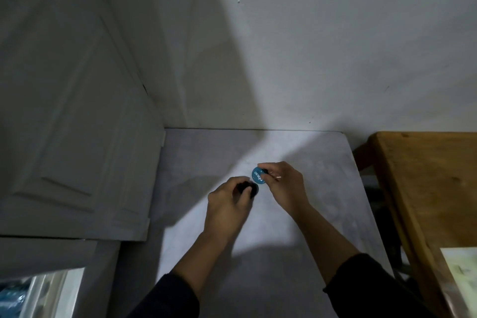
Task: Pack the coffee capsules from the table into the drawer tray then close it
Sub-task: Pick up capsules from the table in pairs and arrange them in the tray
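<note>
Both hands busy over the middle of the grey table (258, 240), nearer its back edge: left hand (227, 204) closed around a dark capsule (249, 188), right hand (282, 183) pinching a blue-lidded capsule (258, 175) tipped on its side, the two capsules just beside each other.

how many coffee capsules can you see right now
2: a blue-lidded capsule in the right hand, and a dark capsule under the left hand. More may be hidden beneath the hands.
</note>
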The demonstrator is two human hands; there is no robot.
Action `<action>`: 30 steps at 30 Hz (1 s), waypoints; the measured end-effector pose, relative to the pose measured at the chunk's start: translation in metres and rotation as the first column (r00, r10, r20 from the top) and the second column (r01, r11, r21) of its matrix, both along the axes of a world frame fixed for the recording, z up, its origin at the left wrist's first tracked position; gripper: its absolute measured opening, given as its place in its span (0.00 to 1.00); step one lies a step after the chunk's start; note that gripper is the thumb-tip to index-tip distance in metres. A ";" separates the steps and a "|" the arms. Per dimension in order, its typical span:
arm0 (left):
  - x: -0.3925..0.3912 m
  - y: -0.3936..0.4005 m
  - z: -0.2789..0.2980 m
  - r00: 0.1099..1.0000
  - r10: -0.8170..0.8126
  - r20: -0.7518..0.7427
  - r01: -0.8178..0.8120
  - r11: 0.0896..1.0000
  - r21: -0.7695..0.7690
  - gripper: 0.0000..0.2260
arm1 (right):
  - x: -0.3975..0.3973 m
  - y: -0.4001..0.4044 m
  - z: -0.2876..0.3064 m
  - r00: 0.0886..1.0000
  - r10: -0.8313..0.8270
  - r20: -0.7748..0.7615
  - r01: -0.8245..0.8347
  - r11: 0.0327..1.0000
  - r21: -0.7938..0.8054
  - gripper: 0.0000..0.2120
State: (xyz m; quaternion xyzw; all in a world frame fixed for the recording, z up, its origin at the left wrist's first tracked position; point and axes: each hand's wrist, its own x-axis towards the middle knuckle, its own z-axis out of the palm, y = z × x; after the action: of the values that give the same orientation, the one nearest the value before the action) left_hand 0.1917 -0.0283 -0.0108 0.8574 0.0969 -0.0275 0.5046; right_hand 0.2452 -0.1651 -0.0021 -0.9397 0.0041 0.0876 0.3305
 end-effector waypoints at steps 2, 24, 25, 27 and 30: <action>-0.003 0.005 0.000 0.998 0.055 -0.019 -0.056 0.997 -0.053 0.06 | -0.003 -0.002 0.000 1.000 -0.017 -0.009 0.017 1.000 -0.010 0.11; -0.006 0.009 0.000 0.958 0.255 -0.129 -0.276 0.941 -0.194 0.09 | -0.036 -0.006 -0.008 0.905 -0.355 -0.233 0.421 0.820 0.388 0.10; -0.007 0.008 0.002 0.942 0.296 -0.158 -0.328 0.912 -0.246 0.09 | -0.039 -0.005 -0.006 0.894 -0.371 -0.249 0.445 0.789 0.423 0.10; -0.010 0.006 0.009 0.909 0.371 -0.192 -0.416 0.845 -0.336 0.09 | -0.045 -0.003 0.001 0.883 -0.389 -0.263 0.469 0.733 0.492 0.12; -0.019 0.006 0.020 0.899 0.403 -0.175 -0.438 0.804 -0.401 0.10 | -0.059 0.001 0.021 0.880 -0.399 -0.258 0.472 0.669 0.574 0.12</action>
State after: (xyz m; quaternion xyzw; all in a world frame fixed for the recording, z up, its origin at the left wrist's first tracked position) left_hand 0.1730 -0.0227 0.0089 0.6796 0.2962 0.0297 0.6705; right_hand 0.1857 -0.1639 0.0185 -0.7422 0.2177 0.0542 0.6315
